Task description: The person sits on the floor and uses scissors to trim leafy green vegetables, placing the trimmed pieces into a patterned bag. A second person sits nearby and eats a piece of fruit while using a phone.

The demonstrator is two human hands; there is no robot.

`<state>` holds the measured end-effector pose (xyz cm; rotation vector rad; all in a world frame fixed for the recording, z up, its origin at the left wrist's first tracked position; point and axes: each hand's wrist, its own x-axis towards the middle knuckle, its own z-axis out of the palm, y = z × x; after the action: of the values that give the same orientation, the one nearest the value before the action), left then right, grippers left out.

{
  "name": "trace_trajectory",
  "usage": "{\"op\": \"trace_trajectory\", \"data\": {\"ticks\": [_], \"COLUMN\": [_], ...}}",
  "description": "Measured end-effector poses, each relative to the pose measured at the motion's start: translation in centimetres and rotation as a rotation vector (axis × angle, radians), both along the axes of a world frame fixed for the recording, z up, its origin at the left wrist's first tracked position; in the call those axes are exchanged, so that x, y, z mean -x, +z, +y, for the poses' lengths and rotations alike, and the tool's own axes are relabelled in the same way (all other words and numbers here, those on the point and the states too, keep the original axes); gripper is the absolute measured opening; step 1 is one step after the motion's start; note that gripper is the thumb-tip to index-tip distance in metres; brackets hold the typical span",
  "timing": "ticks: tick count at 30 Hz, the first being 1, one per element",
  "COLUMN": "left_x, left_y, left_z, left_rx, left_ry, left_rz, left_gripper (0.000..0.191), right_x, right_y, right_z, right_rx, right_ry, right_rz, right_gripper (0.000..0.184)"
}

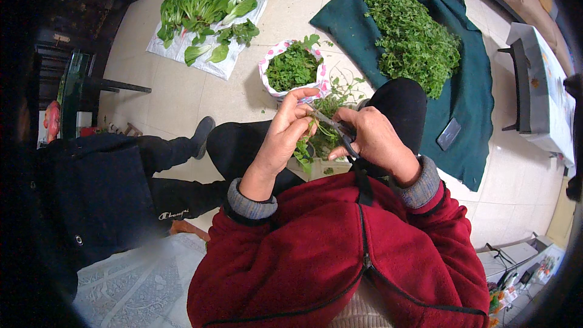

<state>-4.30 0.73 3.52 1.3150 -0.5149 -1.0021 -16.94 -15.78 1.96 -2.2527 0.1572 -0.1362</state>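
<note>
My left hand (284,136) pinches a thin leafy green sprig (304,151), whose leaves hang below the fingers. In my right hand (378,141) is a pair of scissors (342,133) with dark handles; the blades point up and left, against the stems at my left fingertips. A bag with pink spots (263,69), its rim folded out, stands on the floor just beyond my hands and holds cut greens (291,70). Between the bag and my knees lie loose thin stems and leaves (344,93), partly hidden by my hands.
A large heap of small-leaved greens (410,36) and a phone (449,134) lie on a dark green cloth (469,159). Leafy bok choy (205,4) lies on a white sheet (221,68). Another person in dark clothes (100,191) is close at my left. A low covered table (542,100) stands far right.
</note>
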Motion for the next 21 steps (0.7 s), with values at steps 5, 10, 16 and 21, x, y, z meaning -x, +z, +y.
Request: {"op": "trace_trajectory", "data": {"ticks": [5,10,16,21], "left_x": [-0.3,-0.6,-0.8,0.2], "left_y": [0.3,0.3,-0.2,-0.5], "left_z": [0.5,0.8,1.2,0.7], "left_rx": [-0.048,-0.113,-0.148,-0.17], "left_ry": [-0.034,-0.077,-0.141,-0.176], "left_rz": [0.013,-0.035,-0.155,-0.445], "left_gripper": [0.05,0.05,0.051,0.058], "right_x": [0.1,0.4,1.2,-0.3], "right_y": [-0.1,-1.1,-1.4,-1.1], "right_z": [0.0,0.1,-0.4,0.2], "right_rx": [0.106,0.212,-0.163,-0.79], "right_ry": [-0.012,-0.029,-0.085,-0.202], "right_rz": [0.013,0.009,0.101,-0.165], "right_gripper": [0.06,0.056,0.041,0.03]}}
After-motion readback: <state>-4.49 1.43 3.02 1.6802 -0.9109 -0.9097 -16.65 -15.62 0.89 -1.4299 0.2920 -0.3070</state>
